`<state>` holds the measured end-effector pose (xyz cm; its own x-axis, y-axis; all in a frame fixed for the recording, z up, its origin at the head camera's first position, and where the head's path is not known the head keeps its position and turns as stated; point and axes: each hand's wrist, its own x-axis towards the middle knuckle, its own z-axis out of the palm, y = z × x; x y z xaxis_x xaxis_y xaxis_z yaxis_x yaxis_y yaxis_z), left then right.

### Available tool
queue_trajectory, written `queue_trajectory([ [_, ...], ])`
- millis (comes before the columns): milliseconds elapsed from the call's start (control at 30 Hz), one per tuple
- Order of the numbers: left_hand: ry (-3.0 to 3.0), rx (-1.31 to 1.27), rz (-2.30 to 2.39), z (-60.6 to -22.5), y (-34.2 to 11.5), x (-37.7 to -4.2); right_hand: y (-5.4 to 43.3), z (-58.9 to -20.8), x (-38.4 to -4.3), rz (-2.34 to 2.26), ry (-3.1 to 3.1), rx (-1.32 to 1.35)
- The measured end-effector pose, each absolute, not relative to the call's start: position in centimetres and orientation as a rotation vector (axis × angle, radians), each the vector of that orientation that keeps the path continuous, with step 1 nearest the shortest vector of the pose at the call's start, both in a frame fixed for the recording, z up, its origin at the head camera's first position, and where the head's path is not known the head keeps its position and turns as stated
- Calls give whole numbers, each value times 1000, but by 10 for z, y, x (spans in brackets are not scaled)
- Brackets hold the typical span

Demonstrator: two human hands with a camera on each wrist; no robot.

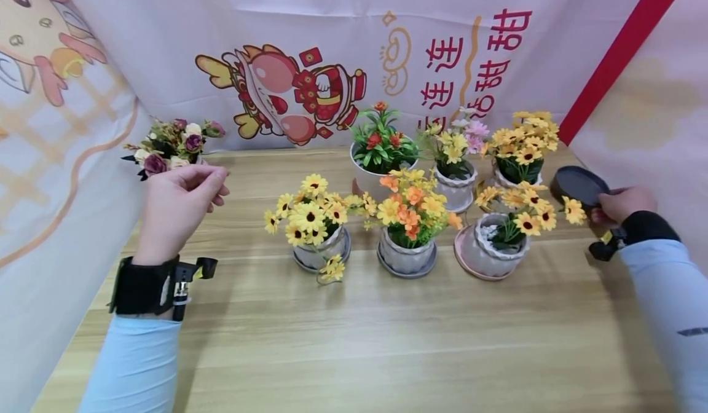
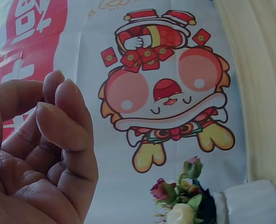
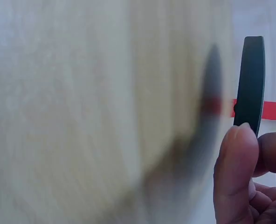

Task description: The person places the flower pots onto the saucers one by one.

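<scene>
My right hand [image 1: 627,205] pinches the rim of a round dark grey saucer [image 1: 578,184] at the table's right end. Edge-on in the right wrist view, the saucer [image 3: 251,79] is held off the tabletop between thumb and fingers. At the left, my left hand [image 1: 179,207] hovers with loosely curled fingers and nothing in them. Just beyond it stands a pot of purple and cream flowers [image 1: 177,145], its white pot [image 2: 252,203] showing in the left wrist view. Nearest the right hand is a tilted-looking grey pot [image 1: 492,256] of yellow flowers on a pink saucer [image 1: 461,254].
Yellow flowers [image 1: 306,213] and orange flowers [image 1: 409,219] stand in grey pots on saucers mid-table. Behind are red flowers [image 1: 381,142] in a white pot, pink-and-yellow flowers [image 1: 459,142] and more yellow flowers [image 1: 522,145]. Printed cloth [image 1: 310,7] hangs behind the wooden table [image 1: 387,345].
</scene>
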<state>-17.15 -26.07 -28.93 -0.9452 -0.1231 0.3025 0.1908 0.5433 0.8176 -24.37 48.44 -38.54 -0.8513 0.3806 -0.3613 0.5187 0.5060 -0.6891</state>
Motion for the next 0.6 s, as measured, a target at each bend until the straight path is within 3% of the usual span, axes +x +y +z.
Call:
queue_trajectory([
  [267,-2503,-74,-1362,-295,-261,-179,461,-361,-218,-1259,2679,590],
  [600,-2550,-76,-1365,-303,-262,-180,431,-366,-173,-1107,2759,368],
])
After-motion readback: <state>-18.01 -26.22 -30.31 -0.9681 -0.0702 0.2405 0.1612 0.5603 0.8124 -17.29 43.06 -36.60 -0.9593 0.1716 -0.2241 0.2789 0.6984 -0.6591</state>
